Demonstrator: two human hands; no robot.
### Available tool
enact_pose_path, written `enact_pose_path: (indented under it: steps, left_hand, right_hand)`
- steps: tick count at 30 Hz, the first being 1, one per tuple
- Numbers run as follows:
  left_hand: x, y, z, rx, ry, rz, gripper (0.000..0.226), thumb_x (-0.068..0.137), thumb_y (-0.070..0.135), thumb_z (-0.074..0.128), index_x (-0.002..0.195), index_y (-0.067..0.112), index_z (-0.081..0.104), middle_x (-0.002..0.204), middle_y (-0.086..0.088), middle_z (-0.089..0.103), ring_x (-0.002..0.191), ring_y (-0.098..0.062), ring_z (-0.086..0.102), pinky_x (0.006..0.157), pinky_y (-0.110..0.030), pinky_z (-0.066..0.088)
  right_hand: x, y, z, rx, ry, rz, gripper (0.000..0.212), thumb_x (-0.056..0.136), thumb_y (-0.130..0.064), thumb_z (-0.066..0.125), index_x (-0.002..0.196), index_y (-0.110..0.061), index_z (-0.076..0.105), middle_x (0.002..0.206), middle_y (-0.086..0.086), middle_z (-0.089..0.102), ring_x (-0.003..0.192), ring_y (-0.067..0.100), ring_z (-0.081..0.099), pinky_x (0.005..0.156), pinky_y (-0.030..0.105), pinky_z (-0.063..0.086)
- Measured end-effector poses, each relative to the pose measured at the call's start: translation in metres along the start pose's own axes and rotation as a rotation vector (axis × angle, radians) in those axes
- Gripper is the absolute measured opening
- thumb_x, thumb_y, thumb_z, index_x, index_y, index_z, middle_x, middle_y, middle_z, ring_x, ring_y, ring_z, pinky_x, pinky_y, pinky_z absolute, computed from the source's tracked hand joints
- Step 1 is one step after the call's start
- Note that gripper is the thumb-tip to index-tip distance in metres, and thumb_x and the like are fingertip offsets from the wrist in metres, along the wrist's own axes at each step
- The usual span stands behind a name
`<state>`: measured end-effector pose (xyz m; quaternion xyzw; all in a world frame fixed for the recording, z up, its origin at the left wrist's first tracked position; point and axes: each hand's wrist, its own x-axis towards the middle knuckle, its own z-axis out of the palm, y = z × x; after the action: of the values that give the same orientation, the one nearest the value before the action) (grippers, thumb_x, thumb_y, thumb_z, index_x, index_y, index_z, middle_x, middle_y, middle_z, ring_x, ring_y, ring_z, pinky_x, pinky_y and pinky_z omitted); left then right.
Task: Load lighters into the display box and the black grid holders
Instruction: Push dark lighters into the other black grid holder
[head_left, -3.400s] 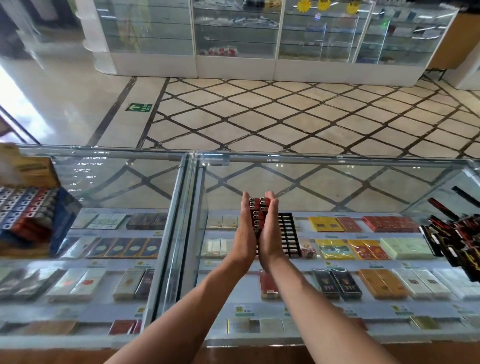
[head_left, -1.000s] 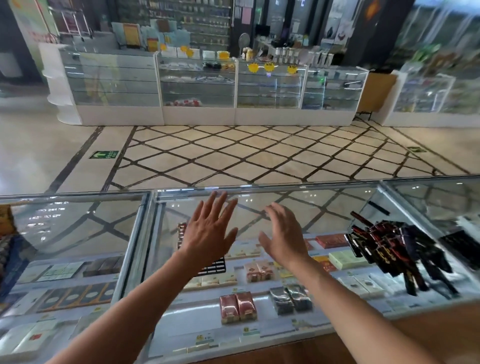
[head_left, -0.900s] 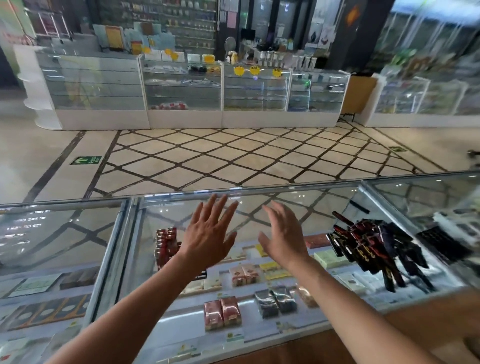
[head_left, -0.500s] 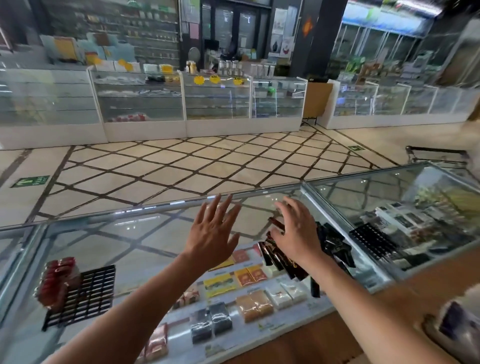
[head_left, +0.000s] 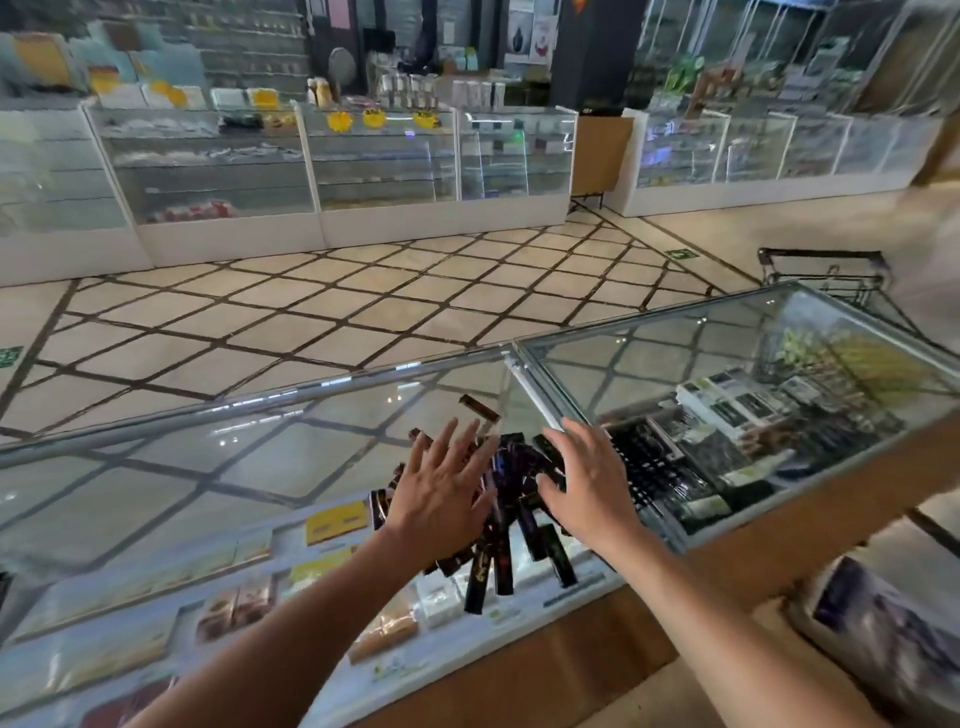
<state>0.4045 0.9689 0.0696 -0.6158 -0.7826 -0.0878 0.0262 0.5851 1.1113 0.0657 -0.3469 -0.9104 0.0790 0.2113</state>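
Since half a second back: my view has swung right, the half-filled red holder has left the frame, and my left hand has come in over the pile where before only my right was on it.

Far left: glass countertop (head_left: 156, 467), floor tiles reflected in it. Under the glass, shelved packs, one yellow (head_left: 337, 522), sealed off from my hands by the pane.

Left hand (head_left: 441, 501): palm down, fingers straight and spread, gripping nothing. It covers the left part of the lighters (head_left: 511, 525); contact not clear.

Lighters: dark, slim, heaped loose on the glass between my two hands, lying at all angles, several fanned toward the near edge. One stray (head_left: 480, 408) lies apart, farther out.

Right hand (head_left: 587, 488): palm down, fingers spread and relaxed, holding nothing, at the right side of the heap.

Just beside it to the right: black grid holder (head_left: 657, 475), flat on the glass; blur hides whether any slots are filled. A metal seam (head_left: 535, 400) runs between the two cases, past my right fingertips.

Farther right: a cart (head_left: 826, 270) on the floor beyond the counter. Near right, low: a blurred bag (head_left: 883, 623).
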Motion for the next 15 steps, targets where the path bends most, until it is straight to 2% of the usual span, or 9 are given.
enact_pose_path:
  steps: [5,8,11,15]
  left_hand:
    - [0.008,0.025,0.029,-0.029,-0.129,0.004,0.063,0.101,0.069,0.021,0.159,0.051,0.004,0.172,0.006,-0.004,0.157,-0.023,-0.016,0.123,-0.067,0.001]
    - [0.011,0.033,0.041,-0.010,-0.190,0.030,0.063,0.099,0.075,0.015,0.158,0.054,0.005,0.172,0.007,-0.007,0.157,-0.025,-0.018,0.118,-0.073,-0.004]
    - [0.013,0.038,0.048,0.069,-0.186,0.079,0.068,0.097,0.079,0.008,0.159,0.052,0.005,0.172,0.004,-0.005,0.157,-0.027,-0.017,0.115,-0.075,-0.012]
    - [0.023,0.047,0.053,0.071,-0.131,0.103,0.071,0.096,0.080,0.010,0.160,0.049,0.013,0.172,0.002,0.003,0.157,-0.030,-0.012,0.114,-0.075,-0.012]
  right_hand:
    - [-0.017,0.030,0.025,0.057,-0.082,0.050,0.064,0.089,-0.033,0.076,0.144,-0.011,0.050,0.150,0.014,0.047,0.141,0.036,0.044,0.111,0.055,0.043]
    - [-0.026,0.037,0.038,0.078,-0.086,0.052,0.069,0.090,-0.033,0.075,0.147,-0.008,0.045,0.149,0.016,0.049,0.140,0.035,0.045,0.115,0.050,0.042]
    - [-0.031,0.041,0.042,0.104,-0.078,0.073,0.068,0.093,-0.033,0.072,0.149,-0.008,0.043,0.150,0.016,0.047,0.141,0.032,0.044,0.118,0.043,0.037]
    - [-0.026,0.050,0.038,0.124,-0.093,0.148,0.056,0.102,-0.036,0.057,0.149,-0.010,0.045,0.155,0.013,0.043,0.144,0.028,0.040,0.118,0.041,0.037]
